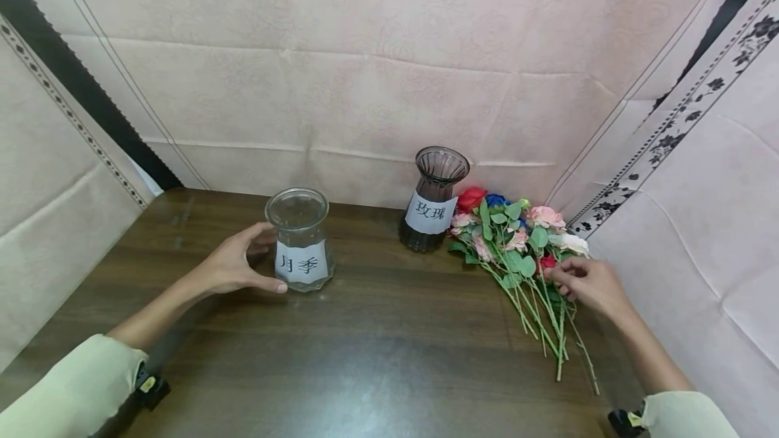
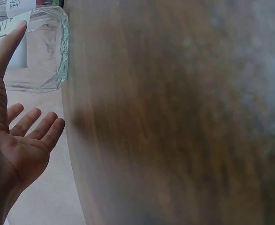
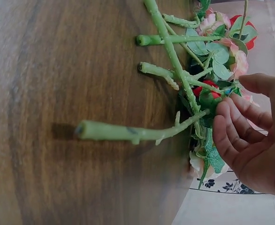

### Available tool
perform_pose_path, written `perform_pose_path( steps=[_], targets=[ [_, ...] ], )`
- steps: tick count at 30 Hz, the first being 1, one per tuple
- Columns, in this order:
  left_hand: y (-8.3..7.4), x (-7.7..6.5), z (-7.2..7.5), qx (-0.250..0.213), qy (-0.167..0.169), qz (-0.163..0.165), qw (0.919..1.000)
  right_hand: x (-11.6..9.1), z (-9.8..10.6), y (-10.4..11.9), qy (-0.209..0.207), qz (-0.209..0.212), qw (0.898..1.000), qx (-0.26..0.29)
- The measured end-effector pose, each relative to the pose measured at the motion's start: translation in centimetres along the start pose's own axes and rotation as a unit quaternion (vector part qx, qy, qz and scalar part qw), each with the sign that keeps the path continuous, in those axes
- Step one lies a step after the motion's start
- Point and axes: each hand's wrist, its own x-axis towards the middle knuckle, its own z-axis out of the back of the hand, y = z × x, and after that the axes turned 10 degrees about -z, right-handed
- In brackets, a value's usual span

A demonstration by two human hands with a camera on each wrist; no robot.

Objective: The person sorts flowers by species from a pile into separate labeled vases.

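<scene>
At the left half of the brown wood-grain table (image 1: 341,363), a clear waisted glass vase (image 1: 299,238) with a round rim and a white paper label (image 1: 301,262) stands upright. The person's left hand (image 1: 234,263) is beside it, spread wide: the thumb reaches across the lower left of the label, and the 4 fingers extend at the vase's left side. In the left wrist view those 4 fingertips are apart from the glass; whether the thumb touches it I cannot tell.

Farther back and to the right, a smoky dark glass vase (image 1: 433,186) with a flared rim stands upright, bearing a white label (image 1: 431,213) with 2 black characters.

Just beside it lies a loose bunch of flowers with green stems and leaves (image 1: 517,263), blooms toward the back and stem ends toward the person. It includes a red bloom (image 1: 470,199), a blue bloom (image 1: 496,200), a pink bloom (image 1: 546,216) and a white bloom (image 1: 573,243).

The person's right hand (image 1: 589,284) is at the bunch's right side, fingers bent beside a small red bloom (image 1: 546,263); whether thumb and fingers pinch it I cannot tell. Pale patterned cloth (image 1: 341,100) hangs behind the table.
</scene>
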Motion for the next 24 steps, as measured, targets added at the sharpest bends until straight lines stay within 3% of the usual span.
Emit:
perform_pose_path(
  steps=[14, 24],
  targets=[
    [-0.2, 0.1, -0.5, -0.001, 0.007, 0.011, 0.9999, -0.2, -0.2, -0.9, 0.035, 0.006, 0.998, -0.058],
    [-0.4, 0.3, -0.8, -0.003, 0.004, 0.010, 0.9999, -0.1, -0.6, -1.1, 0.034, 0.001, 0.997, -0.069]
  ],
)
